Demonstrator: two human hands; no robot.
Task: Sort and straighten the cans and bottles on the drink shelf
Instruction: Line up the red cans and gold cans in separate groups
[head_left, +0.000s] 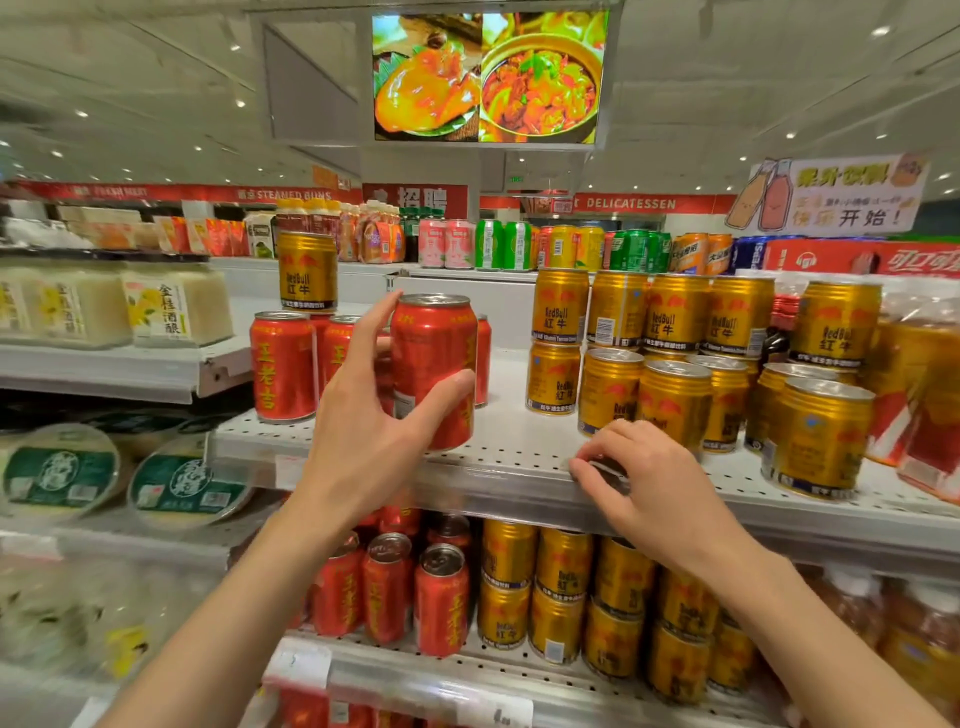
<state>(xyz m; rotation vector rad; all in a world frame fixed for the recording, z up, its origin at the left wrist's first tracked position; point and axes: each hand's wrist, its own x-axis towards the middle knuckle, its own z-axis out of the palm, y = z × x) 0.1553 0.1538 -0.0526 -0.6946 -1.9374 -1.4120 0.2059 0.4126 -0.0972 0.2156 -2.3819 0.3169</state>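
— What have the hands got on your end?

— My left hand (374, 415) is wrapped round a tall red aluminium drink can with yellow characters (434, 371). Thumb on the can's right side, fingers reaching round its left side. The can is upright near the front edge of the white perforated metal shelf (519, 441). Whether its base touches the shelf I cannot tell; my hand covers part of it.

— And the other hand?

— My right hand (639, 478) rests on the shelf's front lip, fingers curled down over the edge. There is something small and dark under the fingertips (582, 467); I cannot make out what it is or whether I am gripping it.

— Where is the rest of the stock?

— More red cans of the same kind (283, 366) stand just left of and behind the one I hold. One short gold ribbed can with red bull artwork (307, 271) sits on top of them, alone on that side. The main group of gold cans (675, 364) is to the right, stacked two high at the back and single at the front. Bare shelf separates the red group from the gold one.

— Below?

— On the lower shelf (467, 670), red cans (441, 597) stand on the left and stacked gold cans (613, 608) on the right, touching side by side.
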